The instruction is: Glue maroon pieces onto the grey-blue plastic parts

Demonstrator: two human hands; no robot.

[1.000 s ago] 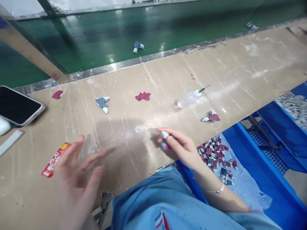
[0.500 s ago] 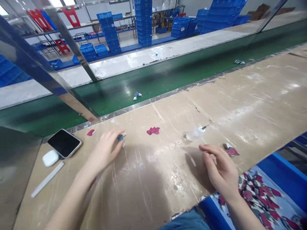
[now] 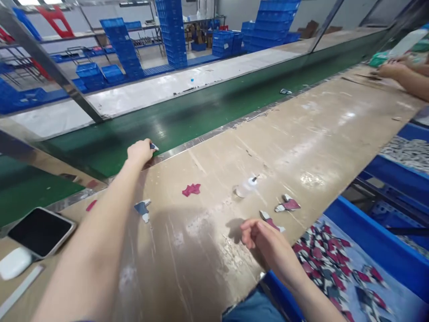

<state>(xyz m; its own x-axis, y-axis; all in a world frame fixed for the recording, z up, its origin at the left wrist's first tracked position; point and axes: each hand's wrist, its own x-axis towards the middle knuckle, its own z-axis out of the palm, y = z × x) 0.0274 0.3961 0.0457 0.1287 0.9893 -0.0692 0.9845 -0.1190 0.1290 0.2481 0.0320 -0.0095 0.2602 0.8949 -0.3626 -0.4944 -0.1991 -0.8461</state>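
Note:
My left hand (image 3: 140,153) reaches over the green conveyor belt, its fingers closed on a small dark blue and white piece (image 3: 154,147) near the belt's front edge. A similar grey-blue and white piece (image 3: 143,209) lies on the table beside my left forearm. My right hand (image 3: 264,239) hovers low over the table, fingers loosely bent and no object visible in them. Just beyond it lies a maroon piece with dark and white parts (image 3: 269,220); another maroon and white piece (image 3: 288,204) is farther back. A small translucent bottle with a dark needle tip (image 3: 246,188) lies nearby.
Stacked maroon scraps (image 3: 191,190) lie mid-table. A phone (image 3: 42,232), white case (image 3: 15,263) and pale strip (image 3: 20,290) are at left. A blue bin (image 3: 378,237) of maroon pieces stands lower right. Another person's hand (image 3: 390,69) is at the far right.
My left hand has moved from the piece on the table to the one on the belt. My right hand has come nearer, and another maroon piece now shows beside it. The view has turned right.

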